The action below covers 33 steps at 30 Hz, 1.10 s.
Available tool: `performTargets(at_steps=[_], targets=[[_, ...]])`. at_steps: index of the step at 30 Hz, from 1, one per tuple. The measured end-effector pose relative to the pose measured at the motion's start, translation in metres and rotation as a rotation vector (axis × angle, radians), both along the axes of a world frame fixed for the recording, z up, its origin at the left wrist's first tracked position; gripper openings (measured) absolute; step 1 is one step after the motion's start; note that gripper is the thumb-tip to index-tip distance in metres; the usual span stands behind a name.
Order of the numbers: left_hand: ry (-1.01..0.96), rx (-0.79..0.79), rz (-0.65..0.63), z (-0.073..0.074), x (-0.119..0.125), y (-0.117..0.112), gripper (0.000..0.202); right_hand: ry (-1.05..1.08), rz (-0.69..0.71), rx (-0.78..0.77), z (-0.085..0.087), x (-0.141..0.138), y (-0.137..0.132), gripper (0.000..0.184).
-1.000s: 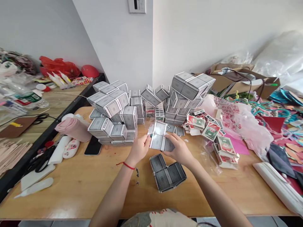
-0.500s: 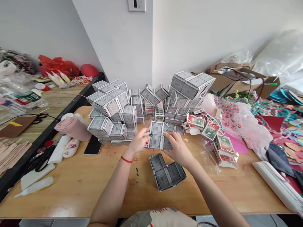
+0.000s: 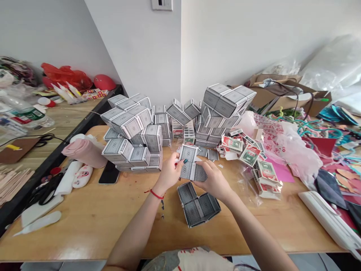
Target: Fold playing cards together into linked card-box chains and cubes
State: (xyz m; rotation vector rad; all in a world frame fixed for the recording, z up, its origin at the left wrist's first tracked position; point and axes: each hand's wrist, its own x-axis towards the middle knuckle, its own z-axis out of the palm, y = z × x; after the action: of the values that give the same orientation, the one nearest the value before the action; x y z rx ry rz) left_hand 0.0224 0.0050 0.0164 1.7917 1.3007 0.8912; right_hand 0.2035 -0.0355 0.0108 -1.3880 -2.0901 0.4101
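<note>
Counter (image 3: 98,226), lined at its back with stacks (image 3: 114,148) of patterned blocks, is shared by a V-shaped box (image 3: 199,209), set nearest the wearer. Just beyond the box, the left hand (image 3: 170,171) and right hand (image 3: 213,175) are raised, the fingers of each clamped on opposite edges of joined cards (image 3: 187,171). For neat work, it is judged, the cards should be held flat, edges squared and pressure kept even, so that no crease is put beside the white strip (image 3: 193,171). Half a second earlier, the left thumb (image 3: 185,161) was seen at the edge; now it is laid farther in, and a red-marked corner is largely hidden.
</note>
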Motion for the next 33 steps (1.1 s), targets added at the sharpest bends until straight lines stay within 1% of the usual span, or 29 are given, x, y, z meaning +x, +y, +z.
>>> performTargets(at_steps=[4, 8, 10, 14, 16, 19, 22, 25, 26, 28, 30, 32, 33], targets=[[-0.026, -0.008, 0.017, -0.005, 0.002, -0.002, 0.013, 0.008, -0.020, 0.019, -0.005, -0.002, -0.001, 0.046], [-0.081, -0.027, 0.037, -0.010, 0.004, -0.004, 0.013, 0.003, -0.005, 0.024, -0.006, -0.001, -0.001, 0.047], [-0.098, -0.047, 0.002, -0.010, 0.003, -0.004, 0.013, 0.016, 0.007, 0.040, -0.006, 0.000, -0.001, 0.047], [-0.101, -0.076, -0.117, -0.004, -0.001, -0.001, 0.017, 0.014, 0.036, 0.071, -0.006, 0.000, -0.002, 0.044], [-0.080, -0.060, -0.122, -0.003, -0.002, -0.001, 0.018, 0.000, 0.052, 0.065, -0.007, 0.000, -0.002, 0.042], [-0.079, -0.047, -0.093, -0.005, -0.002, -0.002, 0.018, -0.007, 0.077, 0.038, -0.008, -0.001, -0.001, 0.041], [-0.180, -0.120, -0.102, -0.009, -0.003, -0.003, 0.022, 0.009, 0.065, 0.012, -0.006, 0.000, 0.000, 0.043], [-0.314, -0.269, -0.127, -0.012, -0.004, -0.002, 0.030, -0.002, 0.062, -0.008, 0.000, 0.001, 0.000, 0.044], [-0.354, -0.303, -0.109, -0.012, -0.005, -0.001, 0.033, -0.011, 0.070, -0.014, 0.002, 0.002, 0.001, 0.045], [-0.425, -0.327, -0.027, -0.011, -0.006, 0.000, 0.037, -0.017, 0.071, -0.016, 0.003, 0.002, 0.001, 0.046], [-0.453, -0.337, 0.054, -0.011, -0.008, 0.000, 0.034, -0.004, 0.027, -0.004, 0.000, 0.002, 0.001, 0.046], [-0.390, -0.355, 0.077, -0.012, -0.010, -0.001, 0.030, 0.016, -0.019, 0.007, -0.005, 0.001, 0.001, 0.046], [-0.317, -0.339, 0.079, -0.012, -0.011, -0.002, 0.031, 0.028, -0.027, 0.009, -0.007, 0.001, 0.000, 0.046]])
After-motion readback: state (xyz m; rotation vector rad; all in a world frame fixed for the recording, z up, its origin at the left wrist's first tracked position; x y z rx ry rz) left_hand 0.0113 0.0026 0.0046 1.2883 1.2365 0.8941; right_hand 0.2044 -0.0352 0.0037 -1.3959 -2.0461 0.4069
